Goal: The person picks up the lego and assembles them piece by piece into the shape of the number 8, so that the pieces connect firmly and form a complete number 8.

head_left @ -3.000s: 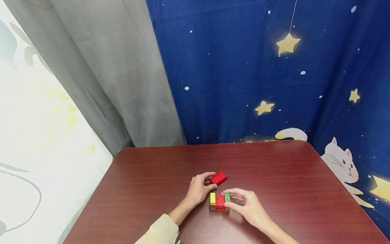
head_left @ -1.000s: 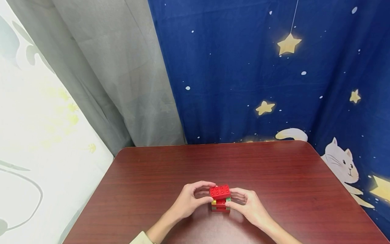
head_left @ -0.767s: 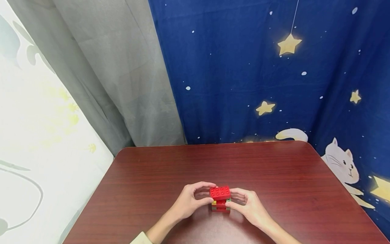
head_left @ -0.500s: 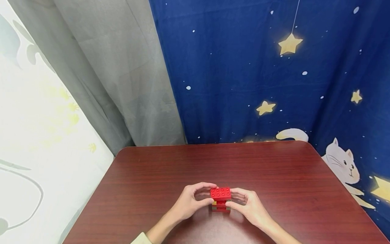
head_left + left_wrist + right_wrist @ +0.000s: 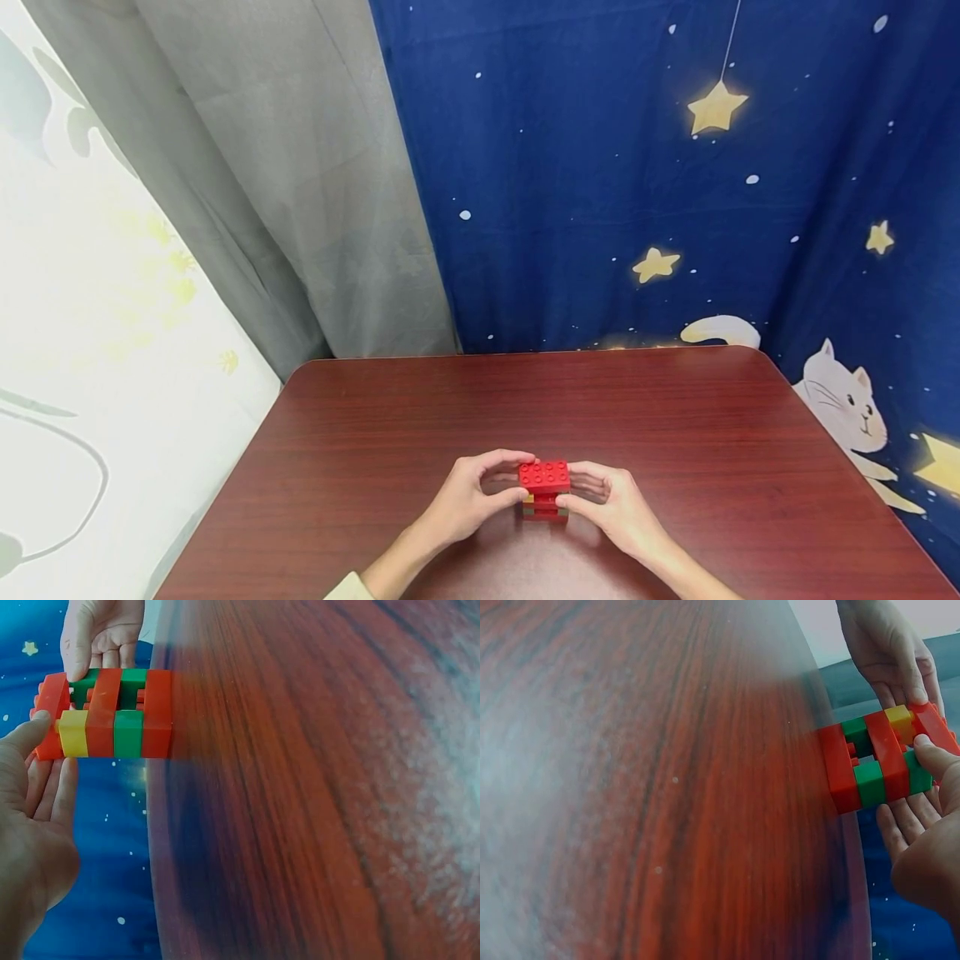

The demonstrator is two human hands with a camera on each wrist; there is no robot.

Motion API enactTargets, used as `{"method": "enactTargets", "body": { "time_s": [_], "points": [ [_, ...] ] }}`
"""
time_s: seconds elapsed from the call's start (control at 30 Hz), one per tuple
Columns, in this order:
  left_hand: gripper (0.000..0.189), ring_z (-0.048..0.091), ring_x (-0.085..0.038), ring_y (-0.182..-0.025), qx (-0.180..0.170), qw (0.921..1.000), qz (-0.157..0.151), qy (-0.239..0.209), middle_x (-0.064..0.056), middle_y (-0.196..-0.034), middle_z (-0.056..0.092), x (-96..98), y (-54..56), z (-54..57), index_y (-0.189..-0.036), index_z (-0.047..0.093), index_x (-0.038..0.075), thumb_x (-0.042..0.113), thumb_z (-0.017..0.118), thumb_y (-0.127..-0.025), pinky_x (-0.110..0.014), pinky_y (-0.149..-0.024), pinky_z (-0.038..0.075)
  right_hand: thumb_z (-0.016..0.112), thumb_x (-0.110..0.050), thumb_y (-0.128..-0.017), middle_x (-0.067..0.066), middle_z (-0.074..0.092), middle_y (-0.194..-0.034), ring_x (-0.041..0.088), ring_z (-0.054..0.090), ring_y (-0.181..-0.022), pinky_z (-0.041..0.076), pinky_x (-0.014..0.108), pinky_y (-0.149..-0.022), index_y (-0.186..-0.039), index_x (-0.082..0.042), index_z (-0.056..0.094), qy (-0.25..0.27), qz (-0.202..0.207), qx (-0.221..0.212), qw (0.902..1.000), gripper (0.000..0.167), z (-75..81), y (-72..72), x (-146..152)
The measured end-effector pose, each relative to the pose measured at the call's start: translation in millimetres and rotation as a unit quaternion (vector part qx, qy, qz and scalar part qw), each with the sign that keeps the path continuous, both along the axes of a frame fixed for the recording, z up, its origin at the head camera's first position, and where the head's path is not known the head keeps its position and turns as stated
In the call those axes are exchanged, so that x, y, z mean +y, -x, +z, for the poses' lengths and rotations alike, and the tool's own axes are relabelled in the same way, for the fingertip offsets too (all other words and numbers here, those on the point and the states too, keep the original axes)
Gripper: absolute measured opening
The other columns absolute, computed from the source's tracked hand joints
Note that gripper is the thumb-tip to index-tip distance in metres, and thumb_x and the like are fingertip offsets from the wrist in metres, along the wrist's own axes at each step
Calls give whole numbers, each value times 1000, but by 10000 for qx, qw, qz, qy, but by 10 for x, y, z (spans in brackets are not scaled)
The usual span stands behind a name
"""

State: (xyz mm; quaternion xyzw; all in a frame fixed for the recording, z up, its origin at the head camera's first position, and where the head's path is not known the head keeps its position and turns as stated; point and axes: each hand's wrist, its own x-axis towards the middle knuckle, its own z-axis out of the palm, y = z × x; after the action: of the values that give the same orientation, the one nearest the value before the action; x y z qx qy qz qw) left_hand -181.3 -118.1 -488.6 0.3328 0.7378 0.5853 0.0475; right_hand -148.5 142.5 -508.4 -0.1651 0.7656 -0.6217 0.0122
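A stack of toy building bricks stands on the table between both hands. Its bottom brick (image 5: 158, 714) is red, with two lower green bricks on it, one being the lower left green brick (image 5: 128, 733). Above them come a red middle brick (image 5: 886, 754), a yellow brick (image 5: 74, 733) at left and an upper green brick (image 5: 917, 772) at right. My left hand (image 5: 467, 493) pinches the left end of the red top brick (image 5: 544, 477), which sits over these, a yellow stud showing beneath it. My right hand (image 5: 615, 508) pinches the upper green brick, thumb in front, fingers behind.
The dark red wooden table (image 5: 375, 425) stretches out around the stack. Behind it hang a grey curtain (image 5: 262, 167) and a blue curtain (image 5: 570, 167) with stars. A white patterned cloth (image 5: 112, 333) hangs at left.
The red top brick lay on the table behind the stack; my left hand has carried it over the stack. It has since lowered slightly and levelled. My right hand has stayed at the stack.
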Motion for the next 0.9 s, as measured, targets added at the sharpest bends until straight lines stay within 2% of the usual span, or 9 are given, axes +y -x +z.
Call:
{"method": "enactTargets", "body": {
  "time_s": [0.27,0.43,0.7,0.9],
  "points": [
    [44,76,-18,-107,161,9996,39,242,-2,-127,75,-5,-20,39,-135,71,11,7,83,-93,-42,-94,61,84,-17,-93,9,78,-117,13,73,-111,56,23,-96,-127,1,72,-3,-58,-90,9999,40,-1,-6,0],
    [43,76,-19,-107,195,9994,2,281,-1,-127,75,-1,-24,45,-135,71,12,7,83,-94,-45,-94,61,84,-16,-94,10,78,-118,13,73,-111,56,23,-96,-127,1,72,27,-13,-35,10000,40,-8,1,-2],
    [42,76,-18,-108,296,9990,-29,344,0,-127,75,-1,-9,35,-134,71,12,7,82,-94,-40,-95,61,84,-16,-93,11,78,-118,12,73,-111,57,23,-95,-128,2,71,-38,-22,-26,10000,41,-10,9,-1],
    [42,76,-19,-107,384,9987,-45,347,-1,-127,75,-3,-11,33,-135,71,10,8,82,-94,-43,-94,61,84,-16,-93,12,78,-119,12,73,-112,57,23,-95,-129,2,71,-83,1,-65,9999,42,-6,9,9]
  ]
}}
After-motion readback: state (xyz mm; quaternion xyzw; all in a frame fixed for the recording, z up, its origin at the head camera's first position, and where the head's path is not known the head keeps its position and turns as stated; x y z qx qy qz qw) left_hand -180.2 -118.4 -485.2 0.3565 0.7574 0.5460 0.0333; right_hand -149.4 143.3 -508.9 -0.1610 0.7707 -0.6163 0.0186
